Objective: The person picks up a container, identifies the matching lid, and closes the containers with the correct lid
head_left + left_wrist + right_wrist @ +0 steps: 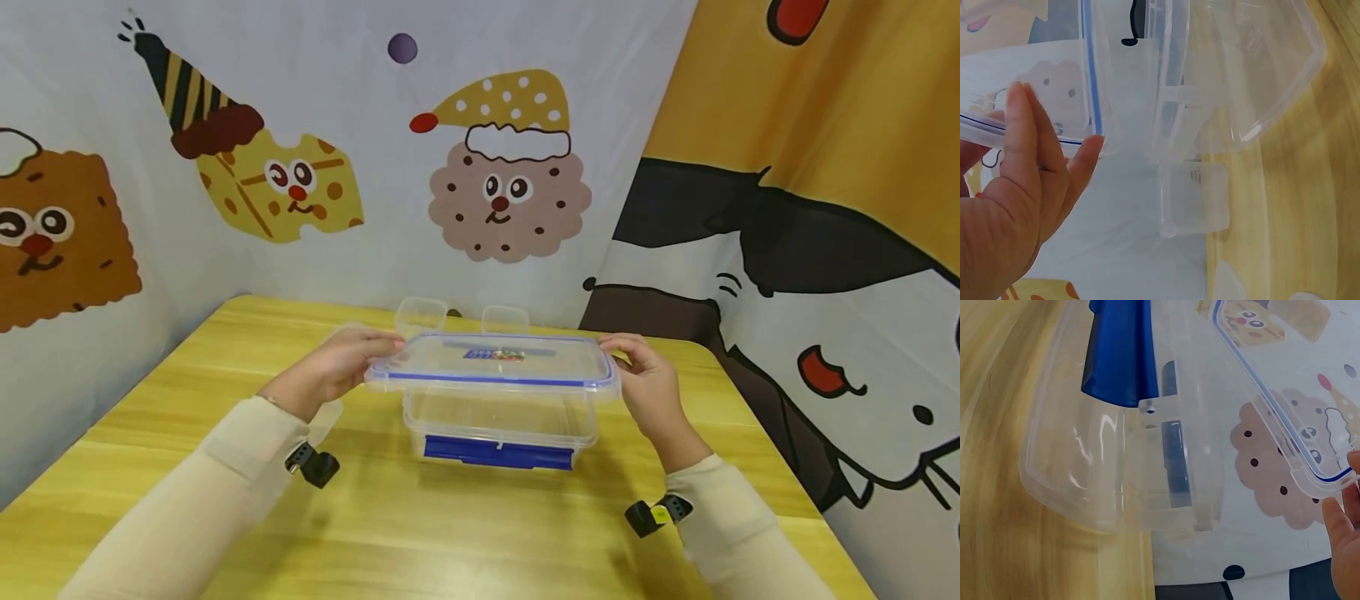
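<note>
A clear plastic lid (427, 357) with a blue seal line and a small printed label is held level over a clear rectangular food container (502, 412). My left hand (341, 367) grips the lid's left end; in the left wrist view its fingers (1022, 131) lie along the lid's corner. At the other end, my right hand (648, 392) pinches the right corner, and only its fingertips show at the edge of the right wrist view. A gap shows between the lid and the container. Blue clasps (1119, 350) hang on the container's sides.
Two small clear boxes (420, 317) stand behind the lid near the table's back edge. Another translucent piece (326, 421) lies by my left wrist. The wooden table (360, 533) meets a cartoon-printed cloth (360, 275) at the back and right.
</note>
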A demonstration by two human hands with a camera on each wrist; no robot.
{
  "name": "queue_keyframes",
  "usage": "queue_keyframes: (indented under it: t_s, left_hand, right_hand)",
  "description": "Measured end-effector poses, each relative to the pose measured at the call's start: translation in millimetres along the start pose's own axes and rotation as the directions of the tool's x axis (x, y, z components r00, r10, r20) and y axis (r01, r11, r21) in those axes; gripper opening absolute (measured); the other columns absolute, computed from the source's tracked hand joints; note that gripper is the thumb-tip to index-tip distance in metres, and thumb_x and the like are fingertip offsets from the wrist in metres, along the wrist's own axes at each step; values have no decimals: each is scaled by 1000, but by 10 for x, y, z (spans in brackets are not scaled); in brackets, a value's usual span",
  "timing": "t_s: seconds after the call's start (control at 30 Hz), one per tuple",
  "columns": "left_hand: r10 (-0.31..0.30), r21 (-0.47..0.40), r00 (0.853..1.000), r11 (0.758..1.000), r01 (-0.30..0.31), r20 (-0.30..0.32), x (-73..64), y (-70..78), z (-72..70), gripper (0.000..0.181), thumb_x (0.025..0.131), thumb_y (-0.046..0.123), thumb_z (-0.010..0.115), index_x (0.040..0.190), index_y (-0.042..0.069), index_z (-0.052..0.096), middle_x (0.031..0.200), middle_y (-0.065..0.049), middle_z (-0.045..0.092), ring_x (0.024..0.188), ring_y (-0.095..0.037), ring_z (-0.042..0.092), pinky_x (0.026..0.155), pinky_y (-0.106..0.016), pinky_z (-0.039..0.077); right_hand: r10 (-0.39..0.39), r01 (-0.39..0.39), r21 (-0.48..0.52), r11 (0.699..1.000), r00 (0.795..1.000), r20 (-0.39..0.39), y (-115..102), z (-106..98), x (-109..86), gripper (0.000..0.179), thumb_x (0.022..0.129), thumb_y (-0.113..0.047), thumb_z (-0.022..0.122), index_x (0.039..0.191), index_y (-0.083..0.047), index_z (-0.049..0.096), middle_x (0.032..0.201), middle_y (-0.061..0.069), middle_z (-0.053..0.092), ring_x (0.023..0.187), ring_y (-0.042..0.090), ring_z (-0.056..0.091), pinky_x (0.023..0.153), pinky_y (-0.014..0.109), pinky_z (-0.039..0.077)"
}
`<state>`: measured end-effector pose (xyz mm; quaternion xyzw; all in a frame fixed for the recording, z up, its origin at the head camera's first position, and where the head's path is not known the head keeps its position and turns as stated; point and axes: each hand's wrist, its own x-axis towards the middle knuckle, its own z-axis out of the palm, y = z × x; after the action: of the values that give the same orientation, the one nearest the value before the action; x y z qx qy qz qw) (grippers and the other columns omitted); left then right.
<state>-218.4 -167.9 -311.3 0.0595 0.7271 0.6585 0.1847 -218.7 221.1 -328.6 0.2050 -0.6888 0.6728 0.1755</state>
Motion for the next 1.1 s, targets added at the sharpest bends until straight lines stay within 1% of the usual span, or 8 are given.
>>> queue_keyframes:
  t_s: [0.1, 0.2, 0.33, 0.43, 0.67, 0.8, 0.93, 1.1]
  left_hand:
    - [-20, -8, 1000, 1000, 20, -23, 18, -12, -3, 53, 103, 17, 47, 146, -9, 31, 125, -17, 59, 75, -1, 62, 66, -18, 53]
    - [-36, -19, 999, 999, 36, -33, 21, -21, 1, 51, 103, 15, 46, 146, -8, 31, 117, -13, 63, 73, -2, 63, 63, -16, 52]
    - [-39, -13, 999, 999, 38, -28, 20, -30, 15, 51, 104, 14, 44, 147, -8, 30, 138, -26, 48, 77, 0, 64, 63, -14, 50]
    - [-40, -10, 999, 999, 39, -24, 26, -35, 23, 51, 104, 14, 44, 147, -8, 29, 146, -29, 38, 79, 0, 64, 64, -14, 50]
    - [-42, -16, 998, 999, 41, -47, 42, -45, 17, 53, 103, 16, 46, 149, -5, 28, 145, -27, 40, 75, -2, 63, 67, -16, 53]
    - [-28, -29, 998, 999, 27, -57, 58, -61, 30, 53, 103, 15, 46, 149, -6, 27, 143, -29, 41, 74, -2, 63, 69, -17, 54]
    - [-17, -29, 998, 999, 15, -68, 76, -62, 50, 54, 103, 15, 45, 149, -6, 25, 139, -29, 45, 73, -2, 63, 71, -17, 54]
    - [-20, -37, 996, 999, 17, -81, 97, -51, 55, 55, 103, 16, 47, 150, -4, 25, 122, -18, 58, 75, -4, 65, 74, -20, 56]
  right_hand:
    - [8, -8, 0, 1000, 1000, -9, 16, 9, 21, 14, 86, 14, 62, 92, 4, 70, 104, -1, 63, 100, 9, 63, 81, 18, 54]
    - [15, -15, -16, 1000, 1000, -19, 30, 16, 30, 10, 86, 14, 62, 93, 9, 68, 104, -2, 65, 102, 8, 62, 84, 18, 53]
    - [40, -42, -45, 998, 999, -36, 29, 28, 31, 10, 87, 13, 62, 95, 12, 67, 105, -4, 65, 101, 7, 63, 85, 18, 53]
    - [69, -71, -50, 996, 996, -57, 21, 40, 33, 10, 86, 13, 63, 96, 11, 67, 106, -5, 64, 96, 7, 65, 83, 19, 54]
    - [108, -110, -23, 994, 992, -67, 27, 50, 38, 13, 87, 12, 63, 98, 9, 69, 111, -5, 62, 89, 7, 68, 81, 19, 55]
    - [133, -139, -75, 988, 988, -76, 35, 44, 43, 19, 88, 7, 64, 106, 15, 64, 114, -8, 62, 98, 4, 64, 82, 18, 54]
    - [196, -208, -172, 963, 977, -86, 30, 33, 57, 29, 90, 1, 65, 116, 15, 61, 120, -10, 60, 109, 0, 57, 84, 14, 51]
    - [305, -321, -288, 902, 947, -99, 19, 14, 79, 43, 92, -7, 66, 132, 3, 56, 132, 5, 59, 111, 1, 55, 86, 10, 48]
